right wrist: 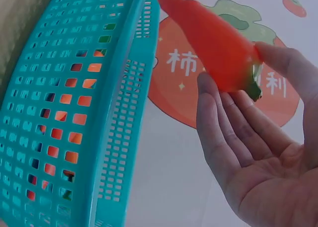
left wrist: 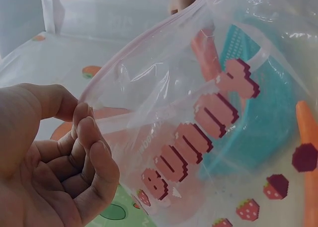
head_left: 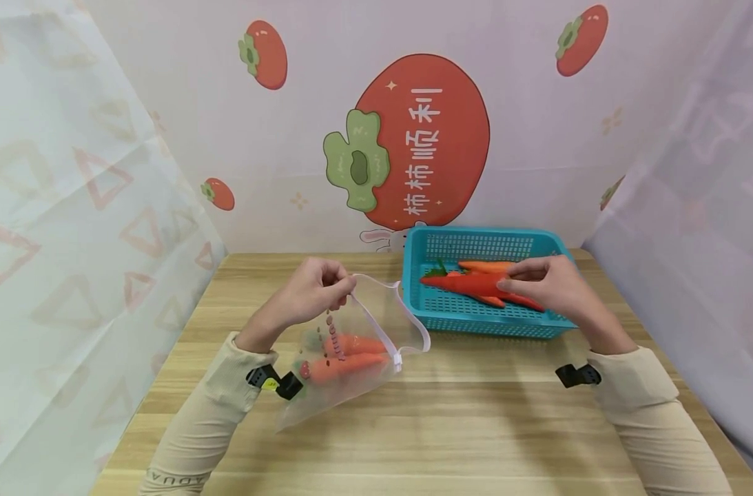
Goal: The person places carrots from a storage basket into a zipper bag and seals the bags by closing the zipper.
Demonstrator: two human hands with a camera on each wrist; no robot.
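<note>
A red chili pepper [right wrist: 213, 38] with a short green stem is pinched by my right hand [head_left: 550, 282] near its stem end, above the blue basket [head_left: 413, 303]. More orange and red vegetables [head_left: 484, 266] lie in that basket, partly hidden by the pepper. With thumb and fingertips my left hand [head_left: 317, 289] pinches the rim of a clear zip bag [head_left: 364, 389], whose mouth gapes toward the basket. Inside the bag lie orange carrots [head_left: 345, 366]. Pink letters and small strawberries are printed on its side, as the left wrist view shows.
The basket stands at the back right of the wooden table [head_left: 475, 413], close to the printed backdrop [head_left: 289, 138]. White slider [head_left: 397, 359] sits at the near end of the bag's zip. Cloth walls flank the table left and right.
</note>
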